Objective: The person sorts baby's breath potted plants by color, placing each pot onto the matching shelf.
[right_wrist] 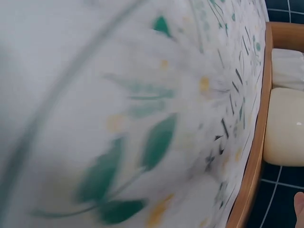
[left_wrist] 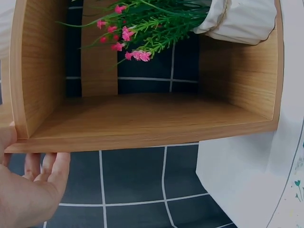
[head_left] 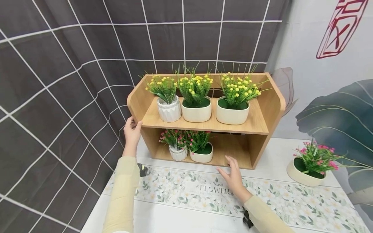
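Note:
A two-tier wooden shelf (head_left: 204,128) stands on the table. My left hand (head_left: 132,131) holds its left side at the height of the middle board; in the left wrist view the thumb is at the front edge and the fingers (left_wrist: 59,172) lie along the outside. My right hand (head_left: 233,176) hovers before the lower tier with fingers spread and nothing in them. Nearest to it is an oval cream pot (head_left: 201,157) with pink flowers. Beside that pot stands a white ribbed pot (head_left: 178,153), also with pink flowers. In the right wrist view only a fingertip (right_wrist: 299,206) shows.
On the upper tier are a white ribbed pot (head_left: 170,110) and two oval cream pots (head_left: 197,113), all with yellow flowers. Another cream pot (head_left: 303,176) with pink flowers stands on the table at right. A floral runner (head_left: 186,189) lies before the shelf; dark gridded cloth (head_left: 96,81) hangs behind and left.

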Demonstrator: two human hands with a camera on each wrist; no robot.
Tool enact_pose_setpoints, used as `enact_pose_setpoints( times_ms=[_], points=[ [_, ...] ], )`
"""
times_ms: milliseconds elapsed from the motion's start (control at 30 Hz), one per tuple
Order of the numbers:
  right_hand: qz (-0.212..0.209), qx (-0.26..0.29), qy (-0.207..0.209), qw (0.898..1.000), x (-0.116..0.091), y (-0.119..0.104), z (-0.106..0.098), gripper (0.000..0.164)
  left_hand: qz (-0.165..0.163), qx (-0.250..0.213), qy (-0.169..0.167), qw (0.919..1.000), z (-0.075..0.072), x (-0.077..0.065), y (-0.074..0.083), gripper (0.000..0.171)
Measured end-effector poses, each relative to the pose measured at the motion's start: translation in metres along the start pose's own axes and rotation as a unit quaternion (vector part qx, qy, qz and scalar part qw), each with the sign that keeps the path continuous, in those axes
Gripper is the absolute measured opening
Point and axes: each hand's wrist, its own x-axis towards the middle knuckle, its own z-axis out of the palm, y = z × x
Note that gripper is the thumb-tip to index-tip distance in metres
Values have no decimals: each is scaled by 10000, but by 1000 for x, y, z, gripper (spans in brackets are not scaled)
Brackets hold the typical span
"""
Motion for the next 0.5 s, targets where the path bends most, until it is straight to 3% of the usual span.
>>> enact_pose_setpoints(
  times_ms=[167, 233, 500],
  points=[
    [240, -66, -57, 9997, -17, 3, -17, 62, -38, 12, -64, 10000, 0, -1, 3, 34],
    [315, -179, -83, 9993, -23, 5, -24, 63, -192, 267, -99, 9994, 0, -4, 13, 35],
    [344, -450, 197, 9982, -39, 13, -49, 69, -224, 354, -54, 9991, 1, -5, 15, 36]
  ],
)
